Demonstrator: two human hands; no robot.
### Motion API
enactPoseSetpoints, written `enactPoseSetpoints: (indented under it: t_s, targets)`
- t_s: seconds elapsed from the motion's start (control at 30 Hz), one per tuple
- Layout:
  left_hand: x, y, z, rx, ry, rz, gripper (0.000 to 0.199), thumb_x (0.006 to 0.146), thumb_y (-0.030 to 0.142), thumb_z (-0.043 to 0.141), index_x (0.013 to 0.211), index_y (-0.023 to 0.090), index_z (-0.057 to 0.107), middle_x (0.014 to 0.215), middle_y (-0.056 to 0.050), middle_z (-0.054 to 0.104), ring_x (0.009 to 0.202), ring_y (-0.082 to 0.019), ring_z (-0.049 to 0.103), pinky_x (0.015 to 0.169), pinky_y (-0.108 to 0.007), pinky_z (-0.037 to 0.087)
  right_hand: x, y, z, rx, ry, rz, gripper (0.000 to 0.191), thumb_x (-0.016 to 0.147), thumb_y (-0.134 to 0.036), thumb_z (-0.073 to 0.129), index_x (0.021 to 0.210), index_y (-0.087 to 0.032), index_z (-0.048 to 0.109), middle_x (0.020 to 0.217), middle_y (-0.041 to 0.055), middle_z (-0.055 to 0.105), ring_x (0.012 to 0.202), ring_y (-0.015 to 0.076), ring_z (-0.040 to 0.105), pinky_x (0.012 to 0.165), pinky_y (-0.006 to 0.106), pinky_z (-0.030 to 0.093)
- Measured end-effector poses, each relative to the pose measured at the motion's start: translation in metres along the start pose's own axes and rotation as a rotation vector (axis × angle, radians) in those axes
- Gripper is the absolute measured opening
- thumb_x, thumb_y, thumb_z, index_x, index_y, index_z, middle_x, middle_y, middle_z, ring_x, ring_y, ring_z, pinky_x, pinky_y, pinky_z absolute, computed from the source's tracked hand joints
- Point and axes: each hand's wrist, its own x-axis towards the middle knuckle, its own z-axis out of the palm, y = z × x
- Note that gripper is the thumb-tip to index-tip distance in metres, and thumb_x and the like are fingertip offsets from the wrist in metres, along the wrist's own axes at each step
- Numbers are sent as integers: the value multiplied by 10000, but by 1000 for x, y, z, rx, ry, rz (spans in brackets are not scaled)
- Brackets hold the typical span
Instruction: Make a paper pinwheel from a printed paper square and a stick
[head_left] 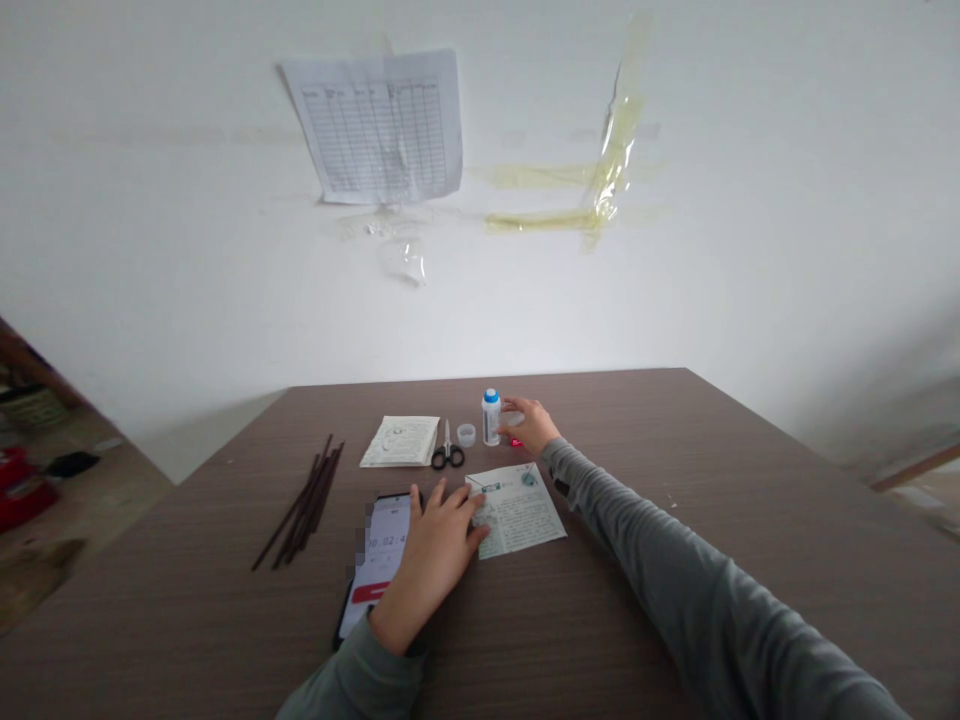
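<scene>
My left hand [439, 545] rests with fingers spread, partly over the right side of a phone [375, 570] that shows a timer. Its thumb and fingertips touch the left edge of a printed paper sheet [521, 520]. My right hand [532, 425] is stretched out, thumb and index finger apart, beside a white glue bottle [491, 425] with a blue top. Its fingertips come to the bottle's right side; whether they touch is unclear. A small clear and red item [515, 441] shows between the thumb and fingers, mostly hidden. Left of the bottle stands a translucent cap [466, 436].
Black-handled scissors [448, 457] lie beside a stack of printed paper [400, 442]. Several thin dark sticks [307, 505] lie at the left of the brown table [675, 600]. The white wall behind carries a taped sheet [379, 130] and tape strips.
</scene>
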Motion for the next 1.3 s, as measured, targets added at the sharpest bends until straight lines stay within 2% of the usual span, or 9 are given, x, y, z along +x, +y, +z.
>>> enactPoseSetpoints:
  t_s: [0.1,0.17,0.27,0.4,0.57,0.73,1.03,1.17,1.3]
  targets:
    - [-1,5,-1,-13,2,4,497,1237,204,733,1697,303,891,1819,-152,836,1801,-504,674,1556,-930,378,-12,3,-6,-19,23,31,710,878,-107,975,1556,-284,859,1469,122,974,1512,431,828,1313,693,685]
    - [-2,8,-2,-24,0,14,495,1228,210,756,1698,296,886,1799,-162,844,1782,-495,682,1549,-937,383,-24,5,-12,-26,30,23,731,882,-98,950,1587,-260,843,1497,143,957,1496,433,835,1317,702,686]
    - [-2,12,-1,-38,-11,17,501,1212,234,794,1697,319,884,1778,-153,845,1755,-490,686,1533,-947,403,-46,9,-24,-28,7,-29,600,886,-71,916,1459,-252,897,1424,129,964,1397,400,875,1327,655,682]
    - [-2,17,2,-66,18,-3,448,1176,245,855,1596,369,944,1683,-147,876,1667,-485,725,1518,-912,455,-81,19,-42,-37,-102,-221,375,946,-85,924,1248,-305,957,1358,95,980,1346,375,898,1258,580,709]
    - [-3,24,5,-80,53,2,367,1163,265,904,1511,352,981,1552,-141,893,1575,-466,779,1481,-907,497,-122,31,-58,-133,-252,-408,194,1088,-174,900,1204,-311,972,1241,81,998,1212,324,922,1108,474,717]
    - [-3,28,3,-79,59,22,362,1157,268,905,1501,344,988,1485,-137,910,1512,-460,802,1473,-920,501,-150,33,-70,-232,-320,-434,139,1104,-230,943,1212,-311,977,1216,69,1009,1191,331,930,1134,493,680]
    - [1,25,15,-93,99,19,333,1142,296,908,1453,362,1006,1510,-128,908,1508,-465,799,1461,-874,555,-159,20,-72,-299,-371,-346,309,985,-455,1144,1235,-333,1008,1247,106,984,1221,402,929,1140,546,716]
    - [3,20,26,-105,122,23,321,1125,291,910,1415,387,1009,1644,-113,899,1617,-501,762,1479,-906,527,-158,18,-70,-303,-375,-287,314,966,-440,1155,1233,-344,1019,1268,107,981,1241,418,921,1151,557,729]
    - [4,18,30,-112,123,42,322,1135,304,889,1428,385,996,1644,-104,907,1635,-506,748,1486,-897,522,-158,20,-67,-281,-367,-255,300,964,-429,1150,1215,-327,1020,1265,101,985,1233,401,914,1188,562,719]
